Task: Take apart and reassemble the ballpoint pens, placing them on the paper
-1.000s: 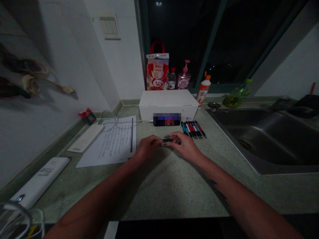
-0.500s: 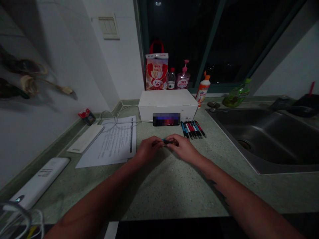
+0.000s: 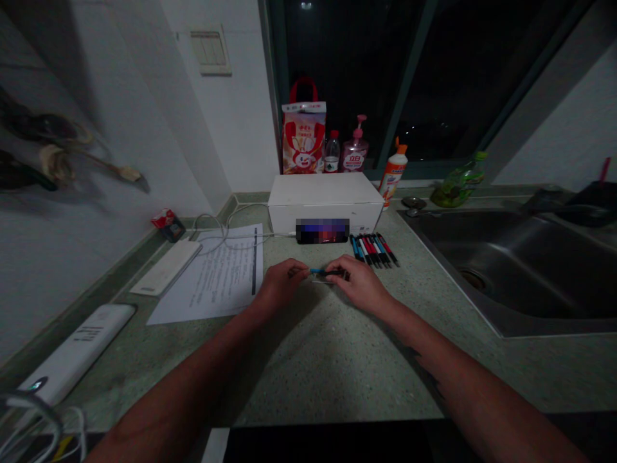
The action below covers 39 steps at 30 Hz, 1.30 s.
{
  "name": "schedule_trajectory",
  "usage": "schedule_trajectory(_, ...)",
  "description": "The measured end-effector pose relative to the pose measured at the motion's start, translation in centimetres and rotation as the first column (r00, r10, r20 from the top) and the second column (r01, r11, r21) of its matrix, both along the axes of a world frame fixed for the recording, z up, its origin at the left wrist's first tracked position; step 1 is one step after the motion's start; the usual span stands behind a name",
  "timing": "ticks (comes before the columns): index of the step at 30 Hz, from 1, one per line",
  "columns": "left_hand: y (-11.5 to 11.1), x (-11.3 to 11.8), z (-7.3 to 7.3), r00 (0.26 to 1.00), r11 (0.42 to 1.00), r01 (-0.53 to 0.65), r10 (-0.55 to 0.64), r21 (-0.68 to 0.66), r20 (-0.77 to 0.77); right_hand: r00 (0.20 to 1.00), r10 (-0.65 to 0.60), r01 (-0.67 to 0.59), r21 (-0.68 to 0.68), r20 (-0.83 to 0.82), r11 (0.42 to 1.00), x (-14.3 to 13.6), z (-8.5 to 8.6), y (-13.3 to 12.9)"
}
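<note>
Between my two hands, just above the speckled green counter [image 3: 308, 360], is a blue and black pen [image 3: 318, 271] lying roughly level. My left hand [image 3: 283, 281] pinches its blue end. The black end sits in the fingers of my right hand [image 3: 355, 280]. A thin pale strip [image 3: 322, 281] shows just below the pen; I cannot make out what it is. To the right of my right hand, a row of several pens [image 3: 373, 251] in blue, red, white and black lies side by side on the counter.
A phone [image 3: 322, 233] leans against a white box [image 3: 325, 191] behind my hands. Printed paper [image 3: 216, 276] and a white flat box [image 3: 166, 269] lie left, with a white power strip [image 3: 77, 350] nearer. A steel sink [image 3: 530, 270] is at right; bottles stand behind.
My hands have moved slightly apart, the left one leftward. More of the pen's blue part now shows between them. The pens in the row and the phone stay where they were.
</note>
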<state>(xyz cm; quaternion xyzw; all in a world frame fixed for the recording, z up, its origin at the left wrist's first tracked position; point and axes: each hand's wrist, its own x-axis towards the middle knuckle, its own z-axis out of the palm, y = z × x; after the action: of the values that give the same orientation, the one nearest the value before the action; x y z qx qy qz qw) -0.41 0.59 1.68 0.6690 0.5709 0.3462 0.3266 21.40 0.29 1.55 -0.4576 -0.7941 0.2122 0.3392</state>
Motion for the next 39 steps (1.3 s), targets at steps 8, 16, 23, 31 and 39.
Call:
schedule_trajectory(8,0.4,-1.0,-1.0,0.908,0.98,0.104,-0.024,0.169,-0.419,0.964,0.138,-0.122,-0.084,0.226,0.989,-0.4,-0.3,-0.4)
schedule_trajectory(16,-0.3,-0.4,-0.5,0.89,0.984,0.14,-0.076,0.11,-0.449,0.943,0.148,-0.118,-0.117,0.298,0.986,-0.2,-0.1,-0.5)
schedule_trajectory(23,-0.2,-0.6,-0.5,0.914,0.986,0.113,-0.055,0.122,-0.401,0.928,0.15,-0.126,-0.093,0.342,0.988,-0.1,0.2,-0.6)
schedule_trajectory(31,-0.5,0.4,-0.5,0.986,0.99,0.143,-0.142,-0.011,0.083,0.971,-0.026,0.015,0.046,0.239,0.999,0.0,0.3,-0.4)
schedule_trajectory(39,-0.7,0.9,0.6,0.971,0.991,0.112,-0.093,-0.075,0.222,0.987,-0.01,-0.006,0.105,0.159,0.994,0.0,0.4,-0.5)
